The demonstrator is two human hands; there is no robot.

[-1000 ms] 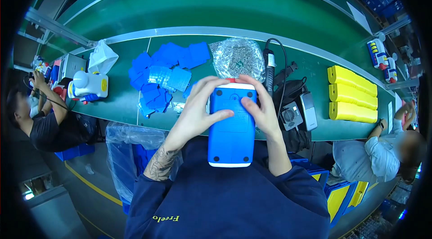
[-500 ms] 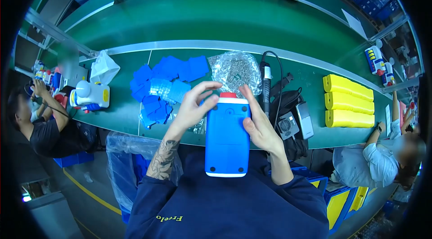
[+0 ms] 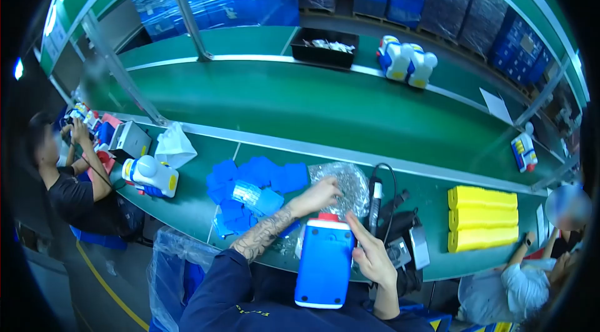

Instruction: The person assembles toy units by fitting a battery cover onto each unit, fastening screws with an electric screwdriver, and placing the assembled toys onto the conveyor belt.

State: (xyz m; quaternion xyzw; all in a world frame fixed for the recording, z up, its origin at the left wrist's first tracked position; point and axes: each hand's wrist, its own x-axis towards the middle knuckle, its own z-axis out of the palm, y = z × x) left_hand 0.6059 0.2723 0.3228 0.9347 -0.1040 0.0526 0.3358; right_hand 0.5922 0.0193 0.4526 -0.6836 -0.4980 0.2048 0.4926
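Note:
A blue and white plastic container [image 3: 325,263] with a red cap [image 3: 327,216] sits upright in front of my body, its flat blue side with dark round feet towards me. Along its right edge lies my right hand [image 3: 375,257], fingers stretched out and thumb apart. My left hand [image 3: 322,197] reaches over a clear plastic bag [image 3: 355,185] of small silvery metal parts, its fingers bent together at the near side of the bag. Whatever is between those fingertips is too small to make out. Blue plastic plates [image 3: 265,172] lie in a loose pile left of the bag.
A corded power screwdriver [image 3: 375,204] and a black bag [image 3: 406,222] lie to the right. Yellow blocks [image 3: 482,219] are stacked beyond. A white container [image 3: 153,176] stands at left. A black tray [image 3: 325,55] sits on the far ledge. People work at both sides.
My left hand has left the container's cap and moved forward to the bag of metal parts. The right hand stays at the container's side. The view has tilted up.

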